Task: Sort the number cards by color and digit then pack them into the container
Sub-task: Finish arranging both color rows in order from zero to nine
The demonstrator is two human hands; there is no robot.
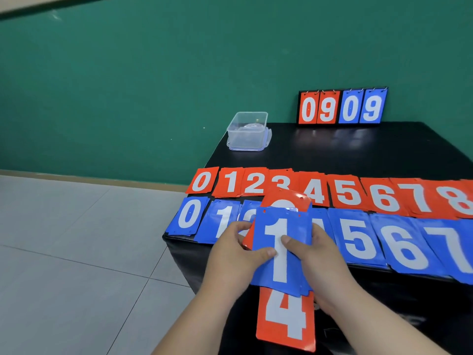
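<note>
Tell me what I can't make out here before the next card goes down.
Head view only.
- Blue piles 2 to 4: mostly covered by the held stack.
- Red 8 and blue 7: cut by the right edge.
- Container contents: too small, blurred.
- Red card at the stack's back: digit covered.

Red card row [345, 192], blue row [358, 242] nearer, held stack [289, 226], clear container [247, 131] beyond

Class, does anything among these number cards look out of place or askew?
Yes. The held cards are uneven and mixed in colour: a red 4 card sticks out below the blue 1 card, and another red card pokes out above it.
</note>
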